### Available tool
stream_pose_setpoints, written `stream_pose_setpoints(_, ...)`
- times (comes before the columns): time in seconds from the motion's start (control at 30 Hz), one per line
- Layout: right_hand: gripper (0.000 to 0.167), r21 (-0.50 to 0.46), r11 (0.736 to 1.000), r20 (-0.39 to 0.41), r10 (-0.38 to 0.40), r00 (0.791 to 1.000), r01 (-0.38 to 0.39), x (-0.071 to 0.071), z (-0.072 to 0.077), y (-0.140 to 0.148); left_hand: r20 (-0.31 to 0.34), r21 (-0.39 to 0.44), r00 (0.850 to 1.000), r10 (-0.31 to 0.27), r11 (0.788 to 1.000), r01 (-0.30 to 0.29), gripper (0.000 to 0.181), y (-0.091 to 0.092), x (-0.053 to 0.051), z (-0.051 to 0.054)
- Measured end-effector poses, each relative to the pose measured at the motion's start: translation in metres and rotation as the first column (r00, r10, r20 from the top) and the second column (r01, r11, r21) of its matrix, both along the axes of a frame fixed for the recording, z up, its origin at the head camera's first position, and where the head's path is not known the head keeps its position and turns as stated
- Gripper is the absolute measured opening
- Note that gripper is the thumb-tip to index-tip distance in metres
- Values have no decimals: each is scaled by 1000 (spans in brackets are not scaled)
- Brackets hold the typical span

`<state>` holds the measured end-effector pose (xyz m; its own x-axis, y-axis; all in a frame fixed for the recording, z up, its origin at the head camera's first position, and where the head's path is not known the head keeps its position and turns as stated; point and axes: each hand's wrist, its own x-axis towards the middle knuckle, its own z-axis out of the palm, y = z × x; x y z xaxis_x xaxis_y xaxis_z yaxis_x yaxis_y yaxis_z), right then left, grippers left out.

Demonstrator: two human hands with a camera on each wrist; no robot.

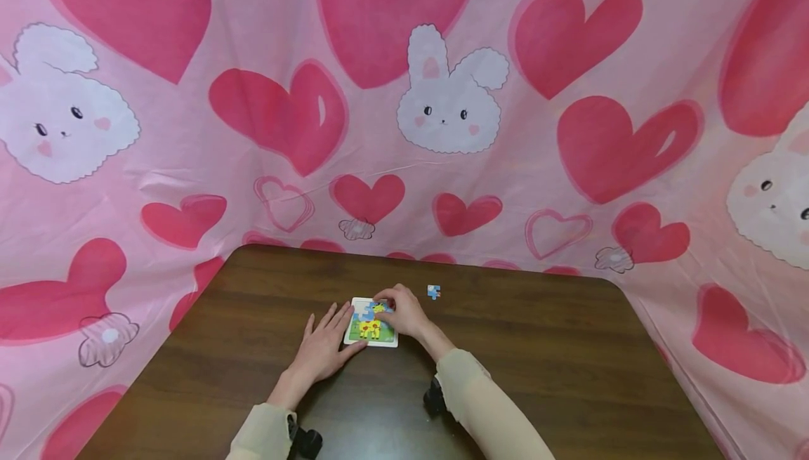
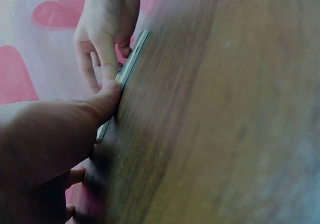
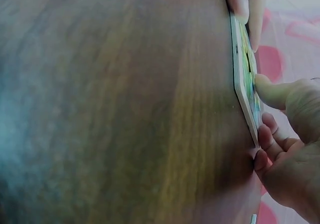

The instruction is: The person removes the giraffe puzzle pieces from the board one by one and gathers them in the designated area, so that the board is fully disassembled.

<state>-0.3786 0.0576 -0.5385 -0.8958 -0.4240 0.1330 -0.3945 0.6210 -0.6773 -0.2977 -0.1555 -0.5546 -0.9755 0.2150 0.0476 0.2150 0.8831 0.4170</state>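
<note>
A small jigsaw puzzle (image 1: 363,330) in a white-edged tray lies on the table, showing a yellow giraffe on green and blue. My left hand (image 1: 324,347) rests at its left side, fingers extended, the thumb touching the near edge. Over the puzzle's upper right, my right hand (image 1: 406,314) pinches a puzzle piece (image 1: 378,308) with the giraffe's head between thumb and fingers; the fingers partly cover it. In the right wrist view the thumb (image 3: 272,92) touches the puzzle's surface, with the other fingers bent near the tray's edge.
A loose blue-and-white puzzle piece (image 1: 433,292) lies on the dark wooden table (image 1: 537,362), beyond the right hand. Pink cloth (image 1: 373,137) with hearts and rabbits hangs behind and beside the table. Dark devices (image 1: 307,442) are strapped at both wrists.
</note>
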Motion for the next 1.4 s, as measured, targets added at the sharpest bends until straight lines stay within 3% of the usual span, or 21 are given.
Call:
stream_pose_setpoints(0.4, 26, -28, 996, -8, -87, 996, 86, 2, -5, -5, -7, 3, 1000, 6, 1000, -6, 87, 1, -1, 2)
stream_pose_setpoints(0.73, 26, -168, 980, -35, -111, 993, 104, 1, -20, -1, -12, -6, 1000, 4, 1000, -4, 86, 2, -3, 3)
stream_pose_setpoints(0.97, 24, -244, 965, -2, -102, 995, 98, 1, -24, 1, -18, 9, 1000, -2, 1000, 2, 86, 2, -2, 1)
stream_pose_setpoints(1.4, 23, -276, 956, -30, -111, 993, 99, 6, -30, 1, -11, -8, 1000, 2, 1000, -2, 85, 2, 0, 0)
